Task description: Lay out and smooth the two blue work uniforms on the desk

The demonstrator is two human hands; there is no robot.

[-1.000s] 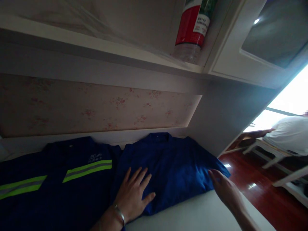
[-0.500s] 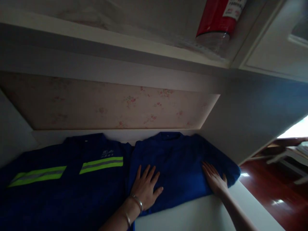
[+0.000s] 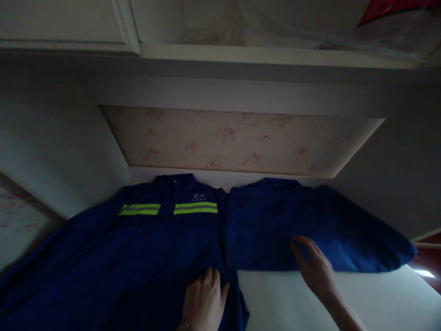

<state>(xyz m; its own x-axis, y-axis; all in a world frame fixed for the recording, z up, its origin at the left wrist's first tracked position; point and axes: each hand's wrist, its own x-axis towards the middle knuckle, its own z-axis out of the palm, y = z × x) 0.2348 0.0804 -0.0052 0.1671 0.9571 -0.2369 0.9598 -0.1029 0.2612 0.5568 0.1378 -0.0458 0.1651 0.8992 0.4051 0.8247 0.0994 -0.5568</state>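
Note:
A dark blue work jacket (image 3: pixel 161 243) with yellow-green reflective strips lies spread on the white surface, chest side up. To its right is a second blue garment (image 3: pixel 265 230), round-necked and folded, its lower edge straight. My left hand (image 3: pixel 205 301) rests low on the jacket's right part; its fingers are curled and close together, seemingly on the cloth, and the fingertips are partly hidden. A metal bracelet shows at that wrist. Near the lower edge of the folded garment, my right hand (image 3: pixel 315 266) has bent fingers with a gap between them, holding nothing.
White shelving (image 3: pixel 275 55) overhangs the garments, with a red container (image 3: pixel 396 11) at its upper right. Behind is a floral panel (image 3: pixel 234 140). Side walls close in left and right. White tabletop (image 3: pixel 282 299) shows at the front, and reddish floor (image 3: pixel 430 257) lies beyond the right edge.
My view has swung left. My left hand has left the folded garment for the jacket, its spread fingers now curled. My right hand, flat before, has bent its fingers and moved inward.

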